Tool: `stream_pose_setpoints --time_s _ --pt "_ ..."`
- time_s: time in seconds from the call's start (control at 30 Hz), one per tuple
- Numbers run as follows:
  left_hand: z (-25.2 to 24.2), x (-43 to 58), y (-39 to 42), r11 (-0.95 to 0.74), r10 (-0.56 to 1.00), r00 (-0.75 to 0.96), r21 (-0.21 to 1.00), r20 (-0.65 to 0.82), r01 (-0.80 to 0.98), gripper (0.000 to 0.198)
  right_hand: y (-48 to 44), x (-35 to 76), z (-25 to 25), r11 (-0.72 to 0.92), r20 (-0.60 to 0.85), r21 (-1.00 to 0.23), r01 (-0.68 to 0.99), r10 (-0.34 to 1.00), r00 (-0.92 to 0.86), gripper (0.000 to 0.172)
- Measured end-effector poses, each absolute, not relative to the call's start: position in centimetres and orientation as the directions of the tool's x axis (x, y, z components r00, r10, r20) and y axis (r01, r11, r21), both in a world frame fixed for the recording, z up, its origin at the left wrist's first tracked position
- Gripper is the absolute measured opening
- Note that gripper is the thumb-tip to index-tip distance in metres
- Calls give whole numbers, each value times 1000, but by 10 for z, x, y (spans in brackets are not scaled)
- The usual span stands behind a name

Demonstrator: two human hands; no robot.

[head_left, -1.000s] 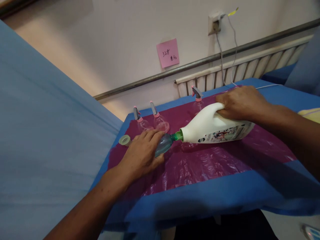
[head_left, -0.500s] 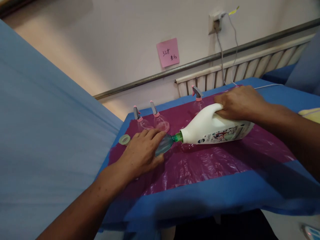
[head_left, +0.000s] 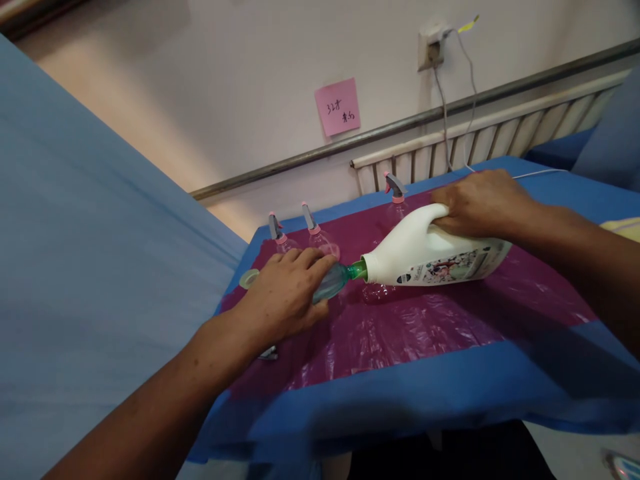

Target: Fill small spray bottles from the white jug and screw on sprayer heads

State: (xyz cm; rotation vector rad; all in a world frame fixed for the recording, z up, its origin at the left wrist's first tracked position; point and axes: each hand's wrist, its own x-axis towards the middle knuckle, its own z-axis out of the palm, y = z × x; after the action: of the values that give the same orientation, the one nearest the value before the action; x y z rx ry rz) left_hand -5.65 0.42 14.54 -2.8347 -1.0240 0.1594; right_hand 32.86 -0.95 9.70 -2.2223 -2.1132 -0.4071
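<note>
My left hand (head_left: 285,290) is wrapped round a clear greenish plastic bottle (head_left: 331,281), tilted with its neck pointing right; my fingers hide much of its body. My right hand (head_left: 480,200) grips the handle of a white detergent jug (head_left: 425,250) that lies tipped on its side with a printed label. The jug's open mouth meets the green neck of the bottle; whether liquid is flowing, I cannot tell. A pale round cap (head_left: 249,278) lies just left of my left hand.
Clear spray bottles with grey and pink triggers (head_left: 310,219) stand towards the wall. Purple plastic sheeting (head_left: 415,327) covers part of the blue table (head_left: 400,380). A blue curtain (head_left: 100,233) hangs at the left. A pink note (head_left: 337,107) and a socket (head_left: 431,47) are on the wall.
Both hands, the bottle and the jug keep nearly the same pose. My left hand has shifted slightly up, and a small shiny object beside its wrist shows more now.
</note>
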Motion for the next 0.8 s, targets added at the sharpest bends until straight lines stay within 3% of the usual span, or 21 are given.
stream_pose_setpoints --time_s 0.3,0.8 --pt "163 -45 0 -765 625 766 -313 -150 563 76 -6 332 99 -65 189 134 989 981 39 49" --pt "170 -37 2 -764 622 761 -357 -183 538 77 -3 335 98 -41 194 95 995 981 22 50"
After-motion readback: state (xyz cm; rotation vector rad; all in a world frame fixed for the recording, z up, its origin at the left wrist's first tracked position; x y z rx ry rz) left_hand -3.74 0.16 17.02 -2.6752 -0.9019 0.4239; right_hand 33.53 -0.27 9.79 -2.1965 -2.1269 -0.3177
